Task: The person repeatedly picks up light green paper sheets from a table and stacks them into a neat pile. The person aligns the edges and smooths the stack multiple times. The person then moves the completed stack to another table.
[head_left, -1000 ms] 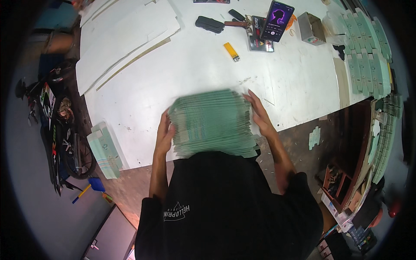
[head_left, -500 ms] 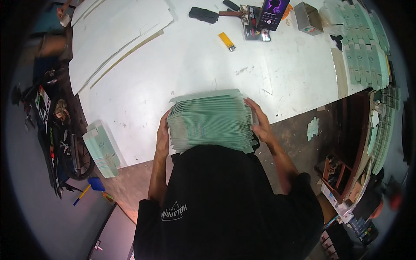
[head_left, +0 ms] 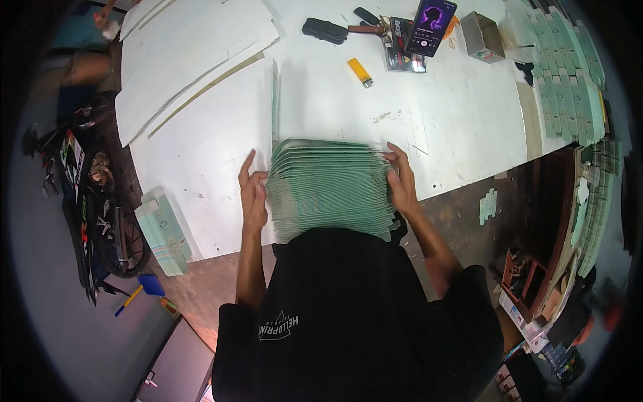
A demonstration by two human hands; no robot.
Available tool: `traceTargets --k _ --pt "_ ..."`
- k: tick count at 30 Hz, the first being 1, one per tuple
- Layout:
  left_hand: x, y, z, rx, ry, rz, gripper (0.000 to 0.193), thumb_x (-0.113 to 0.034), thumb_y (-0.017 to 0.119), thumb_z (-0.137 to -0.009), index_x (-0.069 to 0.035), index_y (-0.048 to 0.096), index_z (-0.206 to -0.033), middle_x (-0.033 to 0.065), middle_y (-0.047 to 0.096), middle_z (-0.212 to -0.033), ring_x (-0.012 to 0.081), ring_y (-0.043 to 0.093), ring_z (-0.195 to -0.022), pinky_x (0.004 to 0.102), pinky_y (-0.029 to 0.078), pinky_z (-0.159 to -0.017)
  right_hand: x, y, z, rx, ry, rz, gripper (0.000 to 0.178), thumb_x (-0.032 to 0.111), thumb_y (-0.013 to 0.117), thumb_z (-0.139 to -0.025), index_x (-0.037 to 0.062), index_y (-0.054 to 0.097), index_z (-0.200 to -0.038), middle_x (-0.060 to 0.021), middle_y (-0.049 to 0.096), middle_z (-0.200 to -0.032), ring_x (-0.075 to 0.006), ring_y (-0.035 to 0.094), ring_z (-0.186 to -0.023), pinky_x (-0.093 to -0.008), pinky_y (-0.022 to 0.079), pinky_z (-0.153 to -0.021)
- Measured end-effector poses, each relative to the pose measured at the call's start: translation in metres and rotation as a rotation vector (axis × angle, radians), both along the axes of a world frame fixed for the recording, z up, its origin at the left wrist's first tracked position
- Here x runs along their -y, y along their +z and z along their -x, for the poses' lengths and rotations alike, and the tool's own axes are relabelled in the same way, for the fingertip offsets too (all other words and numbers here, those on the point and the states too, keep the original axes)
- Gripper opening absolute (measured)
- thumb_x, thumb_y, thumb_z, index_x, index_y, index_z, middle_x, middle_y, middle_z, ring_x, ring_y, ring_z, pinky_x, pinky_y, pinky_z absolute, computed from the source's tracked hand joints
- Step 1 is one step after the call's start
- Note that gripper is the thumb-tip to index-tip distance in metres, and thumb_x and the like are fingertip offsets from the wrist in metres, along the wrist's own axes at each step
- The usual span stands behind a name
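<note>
A thick stack of pale green flattened cartons (head_left: 331, 191) stands on edge between my hands, against the front of my black shirt at the table's near edge. At its left side is my left hand (head_left: 253, 194), open, with the index finger stretched up and away and the other fingertips near the card edges. My right hand (head_left: 402, 186) is closed on the stack's right side, its fingertips on the far right corner. From the far left corner a narrow pale green strip (head_left: 275, 100) runs away across the table; its other side cannot be made out.
On the white table (head_left: 321, 100) lie large white sheets (head_left: 201, 47), a yellow lighter (head_left: 360, 72), a black case (head_left: 325, 31), a phone (head_left: 431, 27) and a small box (head_left: 483, 37). Green cartons (head_left: 164, 231) lie left; more carton stacks (head_left: 566, 100) stand right. A bicycle (head_left: 117, 234) leans left.
The loose card at the stack's far side is no longer raised there, and the narrow green strip has appeared beyond it. My left fingers have spread away from the stack. The view has shifted slightly.
</note>
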State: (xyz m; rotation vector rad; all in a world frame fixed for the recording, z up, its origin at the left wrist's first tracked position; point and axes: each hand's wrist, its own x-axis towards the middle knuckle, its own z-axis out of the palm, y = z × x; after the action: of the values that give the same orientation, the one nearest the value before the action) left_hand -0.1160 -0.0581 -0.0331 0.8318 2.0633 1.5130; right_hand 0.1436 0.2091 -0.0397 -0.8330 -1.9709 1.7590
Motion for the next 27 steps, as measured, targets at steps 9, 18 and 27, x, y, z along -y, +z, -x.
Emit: traceTargets --k 9,18,27 --pt "-0.061 0.004 0.091 0.43 -0.258 0.019 0.043 -0.038 0.063 -0.107 0.001 0.072 -0.12 0.0025 0.068 -0.1 0.0137 0.06 -0.099 0.0322 0.047 -0.094 -0.035 0.0 0.064 0.163 0.061 -0.255 0.041 0.035 0.061 -0.106 -0.0007 0.06 -0.126 -0.0146 0.061 -0.085 -0.0288 0.063 -0.079 -0.0411 0.05 -0.073" --pt "-0.105 0.03 0.076 0.206 -0.55 0.335 0.02 -0.021 0.07 -0.103 -0.005 0.079 -0.11 0.0076 0.07 -0.102 0.0181 0.065 -0.105 0.0357 0.051 -0.095 -0.022 0.028 0.09 -0.006 -0.264 -0.675 0.026 0.019 0.062 -0.105 -0.0006 0.069 -0.119 -0.0159 0.068 -0.101 -0.0308 0.062 -0.11 -0.0414 0.052 -0.093" --pt "-0.061 0.009 0.058 0.391 -0.212 -0.111 0.066 -0.046 0.034 -0.115 0.006 0.074 -0.103 0.0183 0.076 -0.117 0.0281 0.067 -0.118 0.0396 0.046 -0.109 -0.046 0.009 0.05 -0.053 0.154 -0.354 0.023 0.01 0.067 -0.099 -0.0002 0.075 -0.119 -0.0177 0.074 -0.118 -0.0328 0.068 -0.114 -0.0427 0.049 -0.104"
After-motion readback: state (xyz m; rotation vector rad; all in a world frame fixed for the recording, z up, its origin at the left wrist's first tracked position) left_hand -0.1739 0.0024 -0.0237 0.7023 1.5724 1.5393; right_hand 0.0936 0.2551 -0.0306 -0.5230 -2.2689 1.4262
